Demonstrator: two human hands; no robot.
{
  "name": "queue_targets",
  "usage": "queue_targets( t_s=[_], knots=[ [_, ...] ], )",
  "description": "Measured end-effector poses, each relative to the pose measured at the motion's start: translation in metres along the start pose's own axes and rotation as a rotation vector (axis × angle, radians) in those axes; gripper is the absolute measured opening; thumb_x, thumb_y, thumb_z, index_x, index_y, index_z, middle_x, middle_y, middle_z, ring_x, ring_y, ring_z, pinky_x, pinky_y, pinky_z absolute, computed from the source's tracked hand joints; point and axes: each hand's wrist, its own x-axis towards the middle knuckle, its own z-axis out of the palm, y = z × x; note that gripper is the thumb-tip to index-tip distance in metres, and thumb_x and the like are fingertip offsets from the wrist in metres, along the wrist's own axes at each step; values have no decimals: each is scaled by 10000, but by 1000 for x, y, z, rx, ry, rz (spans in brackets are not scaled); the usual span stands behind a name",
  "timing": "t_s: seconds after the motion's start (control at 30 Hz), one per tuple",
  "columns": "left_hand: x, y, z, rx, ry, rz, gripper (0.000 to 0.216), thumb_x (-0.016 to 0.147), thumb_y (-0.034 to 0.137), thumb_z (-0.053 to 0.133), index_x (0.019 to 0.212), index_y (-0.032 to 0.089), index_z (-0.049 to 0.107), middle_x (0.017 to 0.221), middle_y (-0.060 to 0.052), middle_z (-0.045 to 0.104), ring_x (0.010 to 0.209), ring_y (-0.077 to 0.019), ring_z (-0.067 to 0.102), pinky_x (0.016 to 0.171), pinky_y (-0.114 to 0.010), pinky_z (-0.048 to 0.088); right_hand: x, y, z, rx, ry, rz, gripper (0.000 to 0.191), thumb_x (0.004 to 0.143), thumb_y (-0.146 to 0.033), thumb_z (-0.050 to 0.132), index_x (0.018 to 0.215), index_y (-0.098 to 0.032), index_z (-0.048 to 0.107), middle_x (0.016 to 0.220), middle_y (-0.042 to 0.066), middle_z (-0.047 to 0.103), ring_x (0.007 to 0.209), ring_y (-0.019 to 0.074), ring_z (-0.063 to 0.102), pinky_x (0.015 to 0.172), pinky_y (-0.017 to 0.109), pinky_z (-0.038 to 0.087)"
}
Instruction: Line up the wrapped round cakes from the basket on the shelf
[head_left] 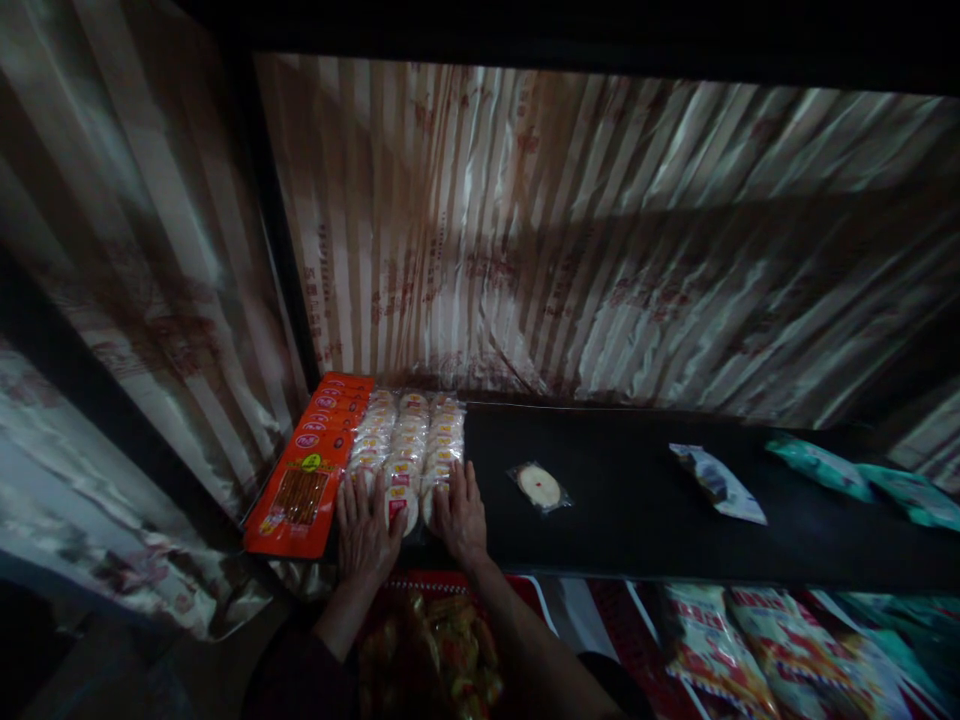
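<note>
Rows of round, pale wrapped crackers (pixel 409 447) lie overlapping on a dark shelf (pixel 592 540). My left hand (pixel 364 525) rests flat over the front of the left row, its fingers stretched out. On the front of the right row lies my right hand (pixel 461 515), also flat with fingers extended. Between the hands, one cracker packet with a red label (pixel 400 512) shows. Overlapping orange snack packets (pixel 300 490) line the shelf's left end, just beside my left hand. A single wrapped cracker (pixel 540 486) sits apart, to the right of my right hand.
Farther right on the shelf lie a white and blue packet (pixel 720 485) and green packets (pixel 821 468). Below the front edge are a red basket (pixel 525 590) with golden packets (pixel 454 650) and several snack bags (pixel 720 640). Striped sheeting (pixel 465 230) covers the back.
</note>
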Motion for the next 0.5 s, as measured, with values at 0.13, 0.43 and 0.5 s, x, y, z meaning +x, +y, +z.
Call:
queue_targets(
  t_s=[0.13, 0.43, 0.5],
  knots=[
    [0, 0, 0, 3, -2, 10, 615, 863, 441, 456, 1389, 129, 399, 1478, -169, 339, 1413, -351, 146, 1110, -557, 241, 14, 2, 3, 47, 0, 81, 631, 932, -511, 226, 1429, -134, 319, 1483, 196, 325, 1321, 300, 395, 978, 457, 421],
    [1, 2, -1, 0, -23, 0, 591, 866, 413, 450, 1366, 100, 425, 1476, -191, 332, 1410, -355, 150, 1117, -566, 216, 19, -2, 4, 58, -46, -17, 573, 952, -433, 224, 1410, -113, 351, 1484, 167, 341, 1365, 244, 336, 1030, 389, 388],
    [2, 3, -3, 1, -22, 0, 577, 870, 402, 446, 1359, 97, 433, 1478, -200, 324, 1411, -354, 150, 1116, -567, 214, 22, 0, 1, 80, -69, 6, 588, 949, -460, 223, 1414, -121, 344, 1488, 165, 335, 1362, 250, 343, 1024, 404, 395]
  ],
)
